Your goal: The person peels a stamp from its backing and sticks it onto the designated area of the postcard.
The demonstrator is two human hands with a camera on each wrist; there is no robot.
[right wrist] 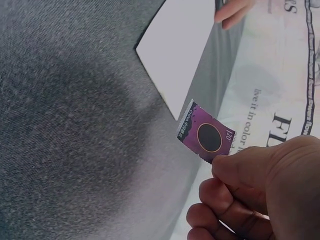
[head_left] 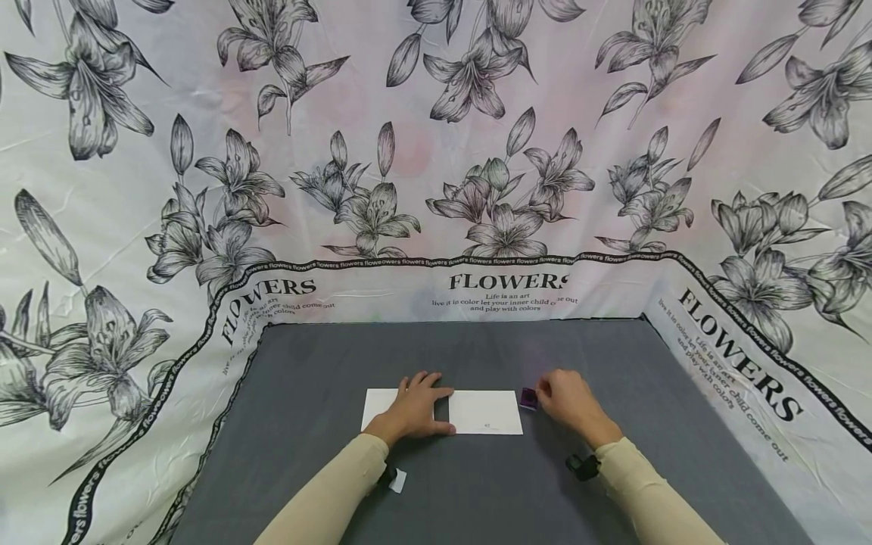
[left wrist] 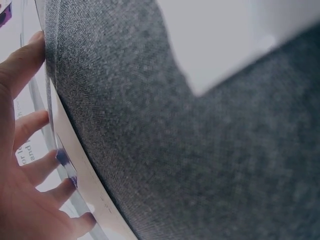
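Left hand (head_left: 412,409) outspread (right (head_left: 571,399) curled)

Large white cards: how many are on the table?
2: the left card, partly covered by the left hand, and the right card, between both hands. Others could be hidden underneath.

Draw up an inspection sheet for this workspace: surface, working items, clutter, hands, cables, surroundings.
Surface: grey fabric-covered tabletop.
Working items: purple China postage stamp; white card right of the left hand; more white paper, partly hidden by that hand.
Clutter: small white piece beside the left sleeve; loose or attached, cannot tell.
Hands: left, fingers spread over the white paper; right hand pinches the postage stamp.
Cables: nothing seen.
Surroundings: lily-print fabric lettered "FLOWERS", behind and at both sides.
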